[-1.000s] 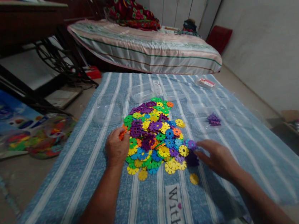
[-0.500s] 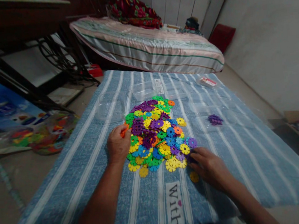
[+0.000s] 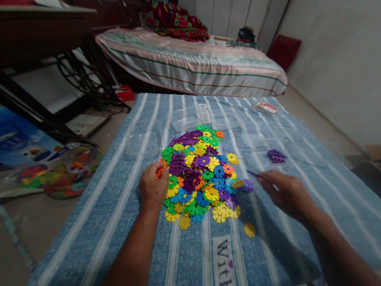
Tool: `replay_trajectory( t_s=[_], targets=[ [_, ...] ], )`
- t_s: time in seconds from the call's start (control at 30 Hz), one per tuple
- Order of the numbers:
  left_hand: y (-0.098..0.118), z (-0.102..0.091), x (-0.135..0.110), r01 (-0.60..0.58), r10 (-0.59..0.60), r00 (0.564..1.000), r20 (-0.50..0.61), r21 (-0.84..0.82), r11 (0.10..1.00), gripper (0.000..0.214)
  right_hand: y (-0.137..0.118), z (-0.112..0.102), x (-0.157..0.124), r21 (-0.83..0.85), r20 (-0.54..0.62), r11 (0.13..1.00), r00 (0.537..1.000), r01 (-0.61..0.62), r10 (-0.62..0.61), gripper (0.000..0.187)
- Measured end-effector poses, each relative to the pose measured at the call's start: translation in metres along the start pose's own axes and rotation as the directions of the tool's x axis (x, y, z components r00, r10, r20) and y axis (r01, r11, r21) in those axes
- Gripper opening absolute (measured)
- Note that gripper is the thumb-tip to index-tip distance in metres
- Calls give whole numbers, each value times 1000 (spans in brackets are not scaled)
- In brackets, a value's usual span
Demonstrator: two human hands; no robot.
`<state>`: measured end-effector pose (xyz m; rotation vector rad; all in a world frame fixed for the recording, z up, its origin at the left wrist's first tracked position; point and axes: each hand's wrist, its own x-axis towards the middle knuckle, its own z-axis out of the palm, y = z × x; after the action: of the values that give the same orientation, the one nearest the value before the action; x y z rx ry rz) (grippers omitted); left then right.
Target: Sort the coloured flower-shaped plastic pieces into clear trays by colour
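Note:
A heap of colourful plastic snowflake discs and purple square lattice pieces point(image 3: 177, 163) lies on the striped cloth. At the heap's left edge, my left hand point(image 3: 154, 186) is closed on orange plastic pieces point(image 3: 161, 168), mostly hidden by the fingers. To the right of the heap, my right hand point(image 3: 287, 191) pinches a thin purple plastic piece point(image 3: 253, 173), seen nearly edge-on and raised above the cloth. Purple pieces point(image 3: 276, 155) sit in a clear plastic container beyond that hand. One yellow disc point(image 3: 249, 230) lies apart, near the front.
Clear containers stand around the heap, including one at the left point(image 3: 142, 141) and one at the back point(image 3: 185, 119). A small red-and-white box point(image 3: 266, 107) lies at the far right of the blue striped cloth point(image 3: 115, 206). A bed point(image 3: 195, 64) stands behind.
My right hand has lifted a purple piece from the heap's right edge and moved up and right. My left hand stays at the left edge with the orange pieces.

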<state>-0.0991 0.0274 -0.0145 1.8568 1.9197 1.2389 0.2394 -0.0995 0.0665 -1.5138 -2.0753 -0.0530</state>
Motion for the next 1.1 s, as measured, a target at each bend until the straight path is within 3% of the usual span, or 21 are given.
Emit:
replay_trajectory(
  t_s=[0.07, 0.13, 0.2, 0.43, 0.57, 0.7, 0.9, 1.1],
  targets=[
    [0, 0, 0, 3, -3, 1000, 3, -3, 1000, 22, 15, -6, 12, -125, -164, 988, 984, -94, 73, 27],
    [0, 0, 0, 9, -9, 1000, 2, -3, 1000, 21, 27, -7, 22, -257, -339, 931, 927, -258, 163, 30],
    [0, 0, 0, 8, -8, 1000, -1, -3, 1000, 20, 33, -2, 26, -306, -422, 886, 884, -348, 201, 34],
    [-1, -1, 1, -3, 3, 1000, -2, -6, 1000, 20, 7, 53, 21, -130, -183, 991, 983, -14, -10, 20],
    [-2, 0, 1, 4, -4, 1000, 4, -16, 1000, 21, -5, 75, 30, -3, -11, 1000, 1000, -7, 7, 21],
    [-3, 0, 0, 8, -8, 1000, 3, -18, 1000, 20, -7, 88, 40, 100, 121, 994, 992, -44, 31, 36],
    [-1, -2, 0, 10, -10, 1000, 23, 2, 1000, 21, -4, 96, 33, 107, 102, 993, 994, -50, 39, 16],
    [0, -2, 0, 19, -19, 999, 26, -14, 1000, 19, -6, 81, 22, 146, 67, 986, 995, -81, 72, 27]
  ],
)
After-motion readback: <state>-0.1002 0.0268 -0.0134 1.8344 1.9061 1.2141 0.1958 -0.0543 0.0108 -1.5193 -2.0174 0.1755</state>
